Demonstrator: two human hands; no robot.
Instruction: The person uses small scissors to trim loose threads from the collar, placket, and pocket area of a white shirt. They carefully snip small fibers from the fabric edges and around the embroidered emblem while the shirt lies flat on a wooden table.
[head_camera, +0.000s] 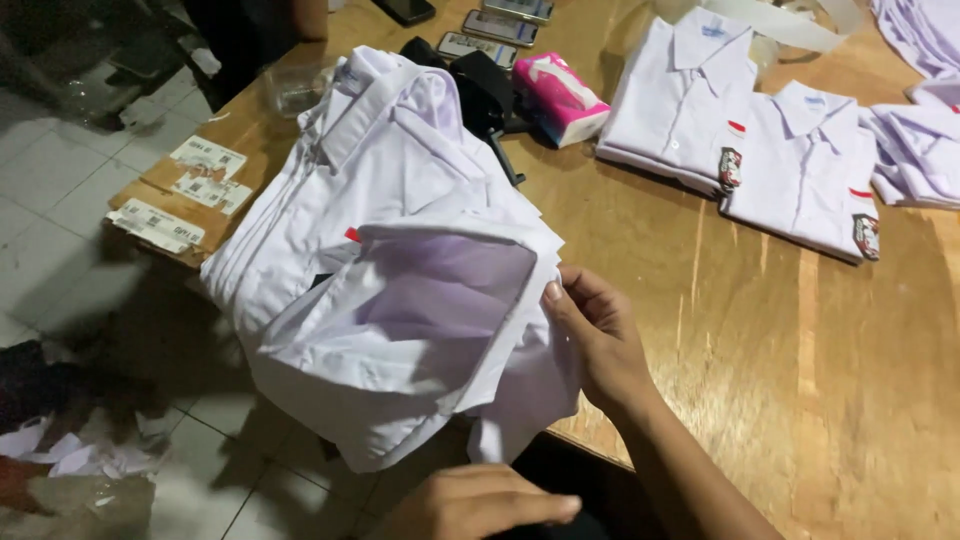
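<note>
The right hand (598, 345) pinches the folded edge of a white shirt (400, 290) hanging over the counter's (760, 360) near edge; the left hand (480, 505) hovers below, flat and empty. Folding looks half done; the loose hem needs tucking. Folded shirts (740, 130) lie beyond.

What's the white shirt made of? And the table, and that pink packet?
White shirt: looks like thin woven cloth, matte; it creases softly and light shows through the sleeve. Table: seems to be wood with a slightly glossy finish; grain streaks run along it. Pink packet: probably soft plastic film, since it shines and crinkles.
</note>
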